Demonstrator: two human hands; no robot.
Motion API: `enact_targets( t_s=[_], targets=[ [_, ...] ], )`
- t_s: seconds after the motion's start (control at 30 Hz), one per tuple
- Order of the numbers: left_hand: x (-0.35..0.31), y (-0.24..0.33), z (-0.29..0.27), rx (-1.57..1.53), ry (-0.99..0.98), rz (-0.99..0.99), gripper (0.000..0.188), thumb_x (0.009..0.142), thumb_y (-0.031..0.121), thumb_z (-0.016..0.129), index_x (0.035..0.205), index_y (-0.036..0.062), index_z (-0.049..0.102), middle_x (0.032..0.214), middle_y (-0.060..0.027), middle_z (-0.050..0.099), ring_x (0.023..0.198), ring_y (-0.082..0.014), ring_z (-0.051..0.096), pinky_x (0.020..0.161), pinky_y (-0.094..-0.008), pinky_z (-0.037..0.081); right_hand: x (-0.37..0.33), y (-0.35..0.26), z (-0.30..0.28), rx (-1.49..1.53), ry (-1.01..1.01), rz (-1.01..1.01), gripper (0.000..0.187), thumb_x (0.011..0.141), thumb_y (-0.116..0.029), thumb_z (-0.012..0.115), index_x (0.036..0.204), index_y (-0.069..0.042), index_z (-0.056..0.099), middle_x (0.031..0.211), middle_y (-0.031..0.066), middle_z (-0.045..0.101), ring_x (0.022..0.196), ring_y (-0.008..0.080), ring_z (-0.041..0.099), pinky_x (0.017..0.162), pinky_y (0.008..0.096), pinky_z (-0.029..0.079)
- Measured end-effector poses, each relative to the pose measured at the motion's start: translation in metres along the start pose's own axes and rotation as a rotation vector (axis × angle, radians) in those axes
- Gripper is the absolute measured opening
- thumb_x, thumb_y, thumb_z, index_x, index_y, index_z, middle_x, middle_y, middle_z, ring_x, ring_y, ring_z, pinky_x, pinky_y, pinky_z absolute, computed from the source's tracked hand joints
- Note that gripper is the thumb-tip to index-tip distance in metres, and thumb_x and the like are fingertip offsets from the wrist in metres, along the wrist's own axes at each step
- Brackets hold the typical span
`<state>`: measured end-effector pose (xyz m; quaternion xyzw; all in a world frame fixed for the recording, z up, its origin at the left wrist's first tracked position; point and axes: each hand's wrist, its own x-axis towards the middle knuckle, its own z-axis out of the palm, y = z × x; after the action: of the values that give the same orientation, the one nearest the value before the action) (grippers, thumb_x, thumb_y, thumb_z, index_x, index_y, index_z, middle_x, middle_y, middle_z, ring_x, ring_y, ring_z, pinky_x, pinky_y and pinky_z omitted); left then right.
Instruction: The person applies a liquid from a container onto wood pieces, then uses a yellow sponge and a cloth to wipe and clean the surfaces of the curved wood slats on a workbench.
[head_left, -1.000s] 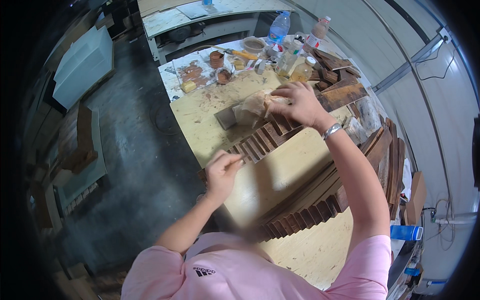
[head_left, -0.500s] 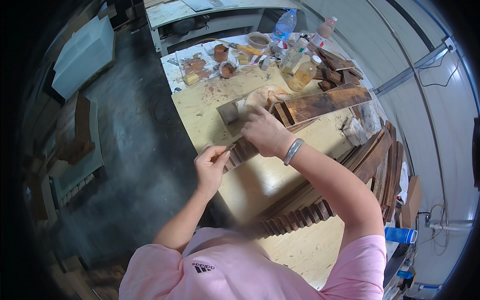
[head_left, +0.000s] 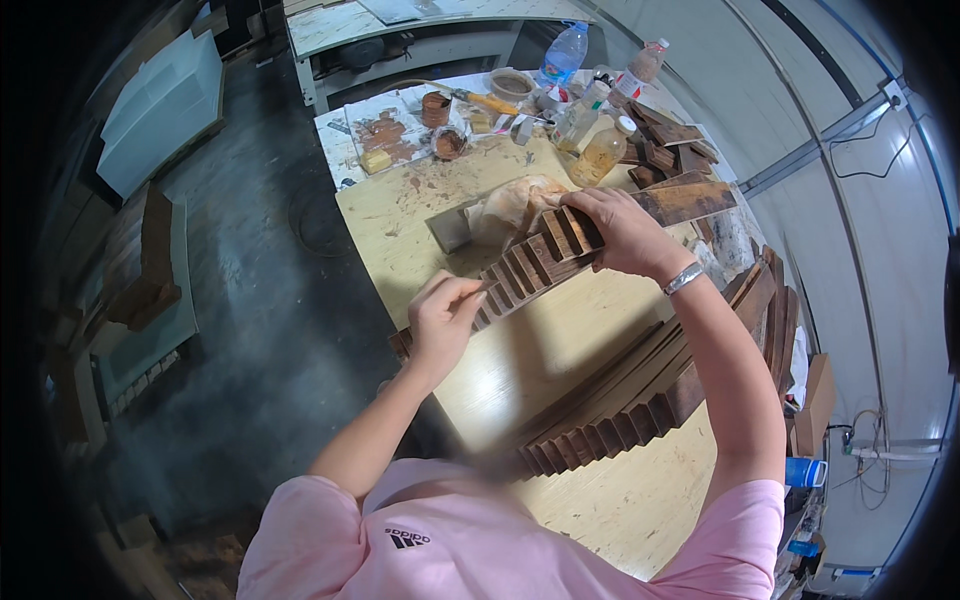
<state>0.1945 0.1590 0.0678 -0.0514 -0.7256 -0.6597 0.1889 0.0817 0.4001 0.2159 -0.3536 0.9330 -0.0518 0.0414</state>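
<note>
A dark wooden board (head_left: 690,204) lies slanted across the pale worktop, with stepped, notched wood (head_left: 512,284) running down toward the left edge. My right hand (head_left: 632,236) is closed around the board near its stepped part, thumb on the far side and fingers on the near side. Over the lower notches, my left hand (head_left: 442,318) is pinched; a thin small bit seems to sit at its fingertips, too small to name. Just beyond the notches are a crumpled, stained cloth (head_left: 520,204) and a grey block (head_left: 451,229).
A second row of toothed dark wood (head_left: 600,438) lies closer to me, beside long strips (head_left: 775,330) stacked at the right. Along the back stand a yellowish bottle (head_left: 604,153), a blue-tinted bottle (head_left: 563,56), brown pots (head_left: 436,110) and a yellow-handled tool (head_left: 492,101). Wood offcuts (head_left: 680,135) are piled back right.
My right hand has moved right, from beside the cloth onto the board, and now grips it. My left hand has shifted slightly right, still pinched. More of the notches show.
</note>
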Motion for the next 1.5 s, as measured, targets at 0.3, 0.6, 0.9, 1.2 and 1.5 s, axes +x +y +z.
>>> enact_targets(
  t_s=[0.3,0.6,0.9,1.2,1.5],
  targets=[
    [0.02,-0.004,0.018,0.225,0.056,0.178,0.011,0.08,-0.006,0.073,0.09,0.0001,0.071,0.08,-0.0082,0.062,0.069,-0.0202,0.061,0.061,-0.0318,0.048,-0.004,0.009,0.002,0.075,-0.01,-0.114,0.076,0.061,-0.008,0.086,0.13,-0.01,0.056,0.123,0.0108,0.064,0.124,0.0325,0.055,0.108,0.0437,0.039],
    [0.026,-0.001,0.016,0.251,0.06,0.213,0.014,0.077,-0.003,0.074,0.088,0.0046,0.072,0.081,-0.0094,0.064,0.075,-0.0292,0.064,0.066,-0.0379,0.051,0.018,0.0,0.018,0.164,0.051,0.33,0.061,0.1,-0.057,0.046,0.096,-0.005,0.077,0.106,0.0186,0.072,0.108,0.0338,0.062,0.105,0.0434,0.037],
    [0.019,0.008,0.025,0.257,-0.007,0.346,0.011,0.077,-0.003,0.073,0.085,0.0041,0.071,0.077,-0.0104,0.06,0.072,-0.0296,0.06,0.063,-0.0396,0.049,0.028,-0.01,0.023,0.033,0.12,0.436,0.061,0.101,-0.048,0.046,0.07,-0.002,0.072,0.075,0.0269,0.066,0.079,0.0453,0.064,0.082,0.0523,0.05],
    [0.01,0.021,0.029,0.23,-0.082,0.393,0.005,0.079,0.001,0.073,0.08,0.0052,0.072,0.073,-0.0092,0.059,0.069,-0.0284,0.059,0.062,-0.039,0.048,0.028,-0.004,0.032,-0.001,0.135,0.437,0.058,0.099,-0.047,0.044,0.072,-0.002,0.072,0.076,0.0281,0.065,0.079,0.0456,0.065,0.082,0.0522,0.051],
    [0.006,0.026,0.028,0.251,-0.125,0.403,0.012,0.075,-0.004,0.074,0.083,0.0044,0.072,0.076,-0.0083,0.061,0.072,-0.0283,0.061,0.062,-0.0389,0.049,0.029,-0.003,0.033,0.005,0.159,0.446,0.056,0.097,-0.045,0.045,0.071,-0.002,0.072,0.076,0.028,0.066,0.079,0.0449,0.065,0.084,0.0514,0.051]
  ],
)
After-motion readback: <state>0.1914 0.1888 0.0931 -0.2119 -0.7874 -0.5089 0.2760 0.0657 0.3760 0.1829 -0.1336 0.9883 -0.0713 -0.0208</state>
